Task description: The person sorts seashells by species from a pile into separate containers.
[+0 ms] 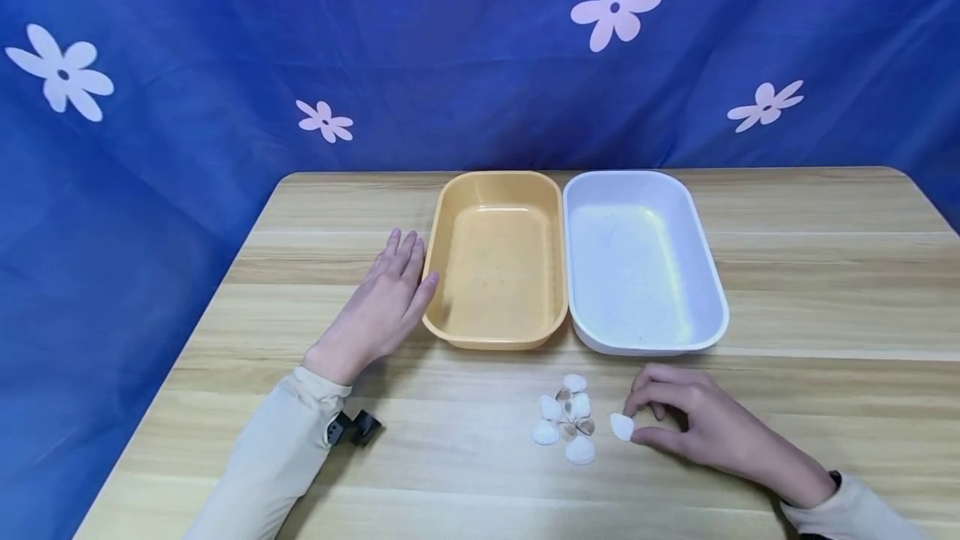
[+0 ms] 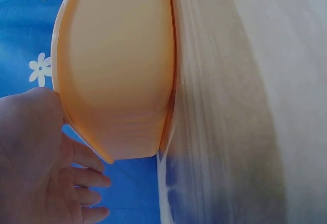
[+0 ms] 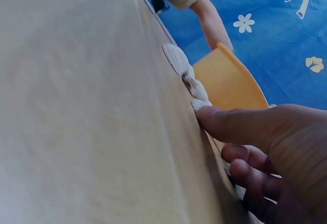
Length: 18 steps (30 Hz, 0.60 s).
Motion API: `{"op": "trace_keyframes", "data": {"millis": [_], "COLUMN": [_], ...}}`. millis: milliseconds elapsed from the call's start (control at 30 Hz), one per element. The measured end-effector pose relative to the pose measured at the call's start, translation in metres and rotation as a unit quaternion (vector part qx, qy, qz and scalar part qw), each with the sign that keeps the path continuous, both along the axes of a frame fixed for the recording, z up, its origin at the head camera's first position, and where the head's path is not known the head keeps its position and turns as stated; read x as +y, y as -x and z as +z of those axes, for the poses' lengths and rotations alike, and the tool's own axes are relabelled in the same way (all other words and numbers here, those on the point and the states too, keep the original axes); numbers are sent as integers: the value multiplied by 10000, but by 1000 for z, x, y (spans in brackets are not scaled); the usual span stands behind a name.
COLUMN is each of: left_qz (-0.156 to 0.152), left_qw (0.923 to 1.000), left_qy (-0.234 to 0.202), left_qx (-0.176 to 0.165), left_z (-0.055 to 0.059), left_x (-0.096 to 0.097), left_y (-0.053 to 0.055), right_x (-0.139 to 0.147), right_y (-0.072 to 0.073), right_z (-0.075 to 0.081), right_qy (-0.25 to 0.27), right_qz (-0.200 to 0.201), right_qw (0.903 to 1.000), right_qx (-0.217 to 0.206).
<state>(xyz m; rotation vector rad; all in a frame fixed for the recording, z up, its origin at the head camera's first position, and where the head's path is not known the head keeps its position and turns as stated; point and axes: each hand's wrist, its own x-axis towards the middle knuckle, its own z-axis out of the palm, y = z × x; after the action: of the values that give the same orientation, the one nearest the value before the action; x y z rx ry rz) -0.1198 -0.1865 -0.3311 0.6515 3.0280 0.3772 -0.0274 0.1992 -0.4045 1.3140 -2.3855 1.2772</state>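
Between the thumb and fingers of my right hand [image 1: 701, 419] is a white seashell [image 1: 622, 427], pinched low over the table, with its edge also showing at the thumb tip in the right wrist view. Just left of it lies a loose cluster of white and brownish seashells [image 1: 580, 450]. My left hand [image 1: 386, 294] lies along the left side of an orange tub [image 1: 495, 343], fingers straight and thumb at the rim. The left wrist view shows that thumb against the tub's wall [image 2: 117, 81].
A white tub [image 1: 652, 352] stands right beside the orange one, both toward the back of the wooden table [image 1: 825, 290]. Behind the table hangs a blue cloth [image 1: 465, 48] with flower prints. A small black device [image 1: 356, 428] is strapped to my left wrist.
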Motion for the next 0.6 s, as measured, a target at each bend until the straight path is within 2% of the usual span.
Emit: {"op": "trace_keyframes", "data": {"millis": [267,333,600], "left_qz": [-34,-28,5], "left_qw": [10000,10000,10000], "left_qy": [-70,-79,-47], "left_qx": [17,20,19], "left_z": [-1,-2,-4], "left_x": [2,2,2], "left_y": [-1,-1,-1], "right_x": [-2,-2,-4], "right_y": [-8,-8,-7], "right_z": [1,-1,-10], "right_qy": [-671,-597,-506], "right_qz": [-491,-469,-433], "right_qw": [9964,9965,9977], "right_qx": [173,337,153]}}
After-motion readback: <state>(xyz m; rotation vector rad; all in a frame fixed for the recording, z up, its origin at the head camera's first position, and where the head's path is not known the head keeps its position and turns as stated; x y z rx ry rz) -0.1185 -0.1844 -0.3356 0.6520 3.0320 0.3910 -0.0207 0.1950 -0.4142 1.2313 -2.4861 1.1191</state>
